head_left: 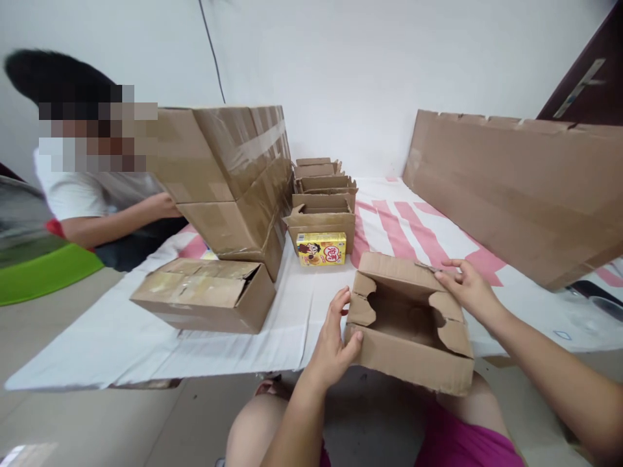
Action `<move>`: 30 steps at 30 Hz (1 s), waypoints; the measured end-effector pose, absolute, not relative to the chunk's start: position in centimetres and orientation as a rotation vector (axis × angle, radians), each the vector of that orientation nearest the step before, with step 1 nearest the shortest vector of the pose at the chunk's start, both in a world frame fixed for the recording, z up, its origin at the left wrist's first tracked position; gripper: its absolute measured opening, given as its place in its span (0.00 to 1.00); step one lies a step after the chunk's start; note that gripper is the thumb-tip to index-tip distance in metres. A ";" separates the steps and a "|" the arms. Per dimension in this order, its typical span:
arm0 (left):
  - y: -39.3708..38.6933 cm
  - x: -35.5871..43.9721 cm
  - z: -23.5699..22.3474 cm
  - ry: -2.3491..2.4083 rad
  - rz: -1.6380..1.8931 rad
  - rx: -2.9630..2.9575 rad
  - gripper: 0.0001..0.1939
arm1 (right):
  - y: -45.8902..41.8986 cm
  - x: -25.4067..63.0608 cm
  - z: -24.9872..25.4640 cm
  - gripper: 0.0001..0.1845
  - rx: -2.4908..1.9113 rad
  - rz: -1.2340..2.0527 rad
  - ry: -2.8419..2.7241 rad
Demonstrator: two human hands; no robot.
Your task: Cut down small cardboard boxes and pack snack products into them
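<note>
An open cardboard box (pixel 413 350) is tilted over the table's front edge, above my lap. Its inside is bare, and two short flaps with curved cut-outs fold in from the left and right. My left hand (pixel 335 340) grips the box's left end, thumb on the front wall and fingers along the side. At the far edge, my right hand (pixel 460 285) pinches the long back flap (pixel 389 266). A thin greyish strip lies by those fingertips; whether it is a torn edge or a separate thing, I cannot tell. Beyond the box stands a yellow snack box (pixel 321 249) with a cartoon figure.
Several open cardboard cartons (pixel 325 204) stand in a row behind the yellow box. Left of them rises a stack of taped boxes (pixel 233 162), with one closed box (pixel 204 292) in front. A co-worker (pixel 97 188) sits at left. A large cardboard panel (pixel 511 188) stands right.
</note>
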State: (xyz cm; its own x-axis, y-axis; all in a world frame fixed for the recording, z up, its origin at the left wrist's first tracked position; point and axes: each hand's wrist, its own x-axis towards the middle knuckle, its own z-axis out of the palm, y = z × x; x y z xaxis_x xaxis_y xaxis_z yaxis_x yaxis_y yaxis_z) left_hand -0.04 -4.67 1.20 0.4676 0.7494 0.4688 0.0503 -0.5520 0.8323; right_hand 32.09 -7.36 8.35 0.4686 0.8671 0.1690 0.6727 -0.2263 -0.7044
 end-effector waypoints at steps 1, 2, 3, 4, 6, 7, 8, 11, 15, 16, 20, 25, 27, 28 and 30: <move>-4.7 0.0 1.2 0.672 1.113 1.934 0.31 | -6.8 32.5 8.0 0.27 -2.005 0.295 -1.277; -4.6 0.1 1.1 0.679 1.098 1.941 0.31 | -6.3 32.8 7.8 0.26 -2.016 0.243 -1.298; -4.6 0.2 1.0 0.686 1.084 1.950 0.31 | -6.0 33.0 7.8 0.23 -2.018 0.196 -1.325; -4.6 0.2 0.9 0.694 1.076 1.956 0.31 | -5.9 33.1 7.9 0.20 -2.002 0.146 -1.358; -4.6 0.4 0.8 0.705 1.080 1.961 0.31 | -6.4 32.6 8.8 0.15 -1.902 0.012 -1.443; -4.6 0.4 0.7 0.705 1.089 1.962 0.31 | -6.9 32.0 9.5 0.13 -1.818 -0.074 -1.507; -4.5 0.5 0.7 0.703 1.097 1.964 0.31 | -7.6 31.3 10.1 0.11 -1.712 -0.160 -1.606; -4.4 0.6 0.7 0.706 1.113 1.979 0.28 | -9.6 28.7 11.7 0.11 -1.399 -0.237 -2.090; -4.3 0.7 1.1 0.727 1.123 2.019 0.25 | -10.8 27.0 12.0 0.14 -1.387 -0.180 -2.572; -4.4 0.7 1.2 0.731 1.117 2.030 0.25 | -10.8 27.0 11.9 0.16 -1.450 -0.223 -2.597; -4.6 0.8 1.3 0.751 1.100 2.056 0.24 | -11.1 27.6 12.0 0.17 -1.674 -0.627 -2.477; -4.6 0.8 1.0 0.763 1.113 2.049 0.24 | -11.4 27.6 11.6 0.26 -1.847 -0.862 -2.251; -4.6 0.8 0.9 0.759 1.124 2.048 0.24 | -11.1 27.6 11.2 0.21 -1.779 -0.806 -2.274; -4.6 0.8 0.9 0.756 1.127 2.049 0.24 | -10.7 27.6 11.1 0.18 -1.710 -0.729 -2.327; -4.6 0.8 1.0 0.752 1.125 2.053 0.23 | -10.0 27.4 11.0 0.15 -1.558 -0.512 -2.474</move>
